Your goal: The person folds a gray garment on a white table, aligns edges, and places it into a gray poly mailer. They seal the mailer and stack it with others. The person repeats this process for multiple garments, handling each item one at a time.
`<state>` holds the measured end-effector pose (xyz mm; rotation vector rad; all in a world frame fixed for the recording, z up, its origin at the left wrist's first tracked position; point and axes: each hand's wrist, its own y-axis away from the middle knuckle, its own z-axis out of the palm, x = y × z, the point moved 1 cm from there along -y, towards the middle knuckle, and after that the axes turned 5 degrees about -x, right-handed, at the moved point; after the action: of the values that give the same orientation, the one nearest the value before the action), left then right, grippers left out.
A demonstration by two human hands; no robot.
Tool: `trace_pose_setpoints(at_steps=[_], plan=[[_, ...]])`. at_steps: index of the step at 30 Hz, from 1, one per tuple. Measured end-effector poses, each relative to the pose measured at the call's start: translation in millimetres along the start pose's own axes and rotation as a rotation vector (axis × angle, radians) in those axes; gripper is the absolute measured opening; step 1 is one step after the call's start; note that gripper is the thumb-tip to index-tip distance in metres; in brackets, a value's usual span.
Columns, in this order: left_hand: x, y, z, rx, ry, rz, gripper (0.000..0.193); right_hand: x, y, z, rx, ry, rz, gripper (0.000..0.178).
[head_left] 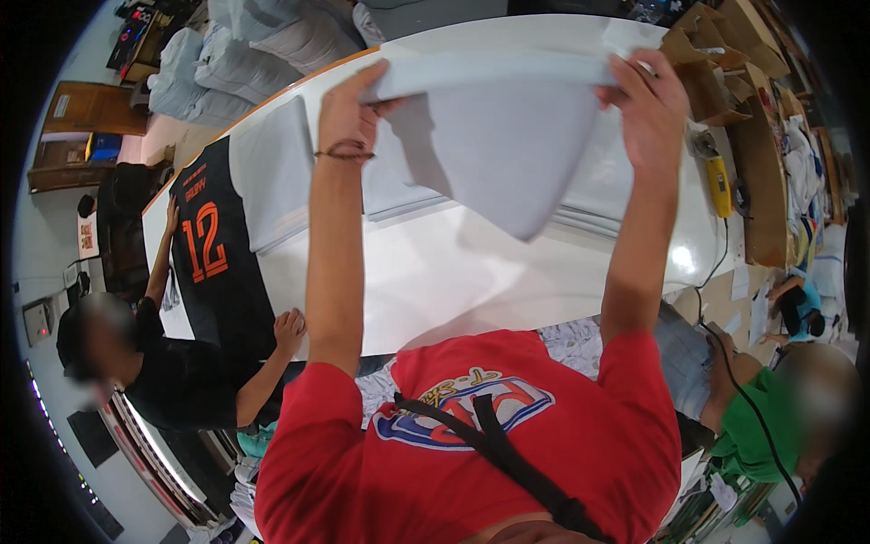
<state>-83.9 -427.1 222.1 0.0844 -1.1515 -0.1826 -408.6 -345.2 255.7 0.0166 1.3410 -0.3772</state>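
Note:
A pale grey-white sheet [507, 136] is stretched between my two raised hands over the white table [435, 281]. I cannot tell whether it is fabric or plastic film. Its upper edge forms a long band, and below that it hangs down to a corner. My left hand [349, 111], with a dark cord at the wrist, grips the band's left end. The other end is in my right hand [652, 104], whose fingers are curled and slightly blurred. Behind the sheet lie flat, pale stacked pieces [272, 177], partly hidden.
At left, a co-worker in black [190, 381] rests hands by a black jersey [213, 222] with orange print. A yellow corded tool [719, 186] lies at the table's right, near cardboard boxes [711, 77]. White sacks [236, 63] stand beyond. A person in green [761, 426] is at right.

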Motion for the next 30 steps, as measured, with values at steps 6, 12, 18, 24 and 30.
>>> trace_pose_setpoints(at_steps=[6, 12, 18, 24, 30], plan=[[65, -16, -92, 0.048, -0.060, 0.208, 0.035, 33, -33, 82, -0.225, -0.134, 0.040, 0.012], [-18, 6, -186, 0.172, -0.113, 0.117, 0.031, 104, -7, 85, -0.385, -0.021, 0.237, 0.010], [-174, 60, -244, 0.418, -0.389, -0.476, 0.041, 269, 120, 42, -0.283, 0.504, 0.226, 0.023], [-196, 124, -242, 0.445, -0.972, -0.176, 0.029, 218, 217, -52, -0.031, 0.360, 0.626, 0.018], [-226, 132, -110, 0.027, -0.847, -0.210, 0.018, 170, 202, -138, 0.318, 0.919, 0.275, 0.014]])
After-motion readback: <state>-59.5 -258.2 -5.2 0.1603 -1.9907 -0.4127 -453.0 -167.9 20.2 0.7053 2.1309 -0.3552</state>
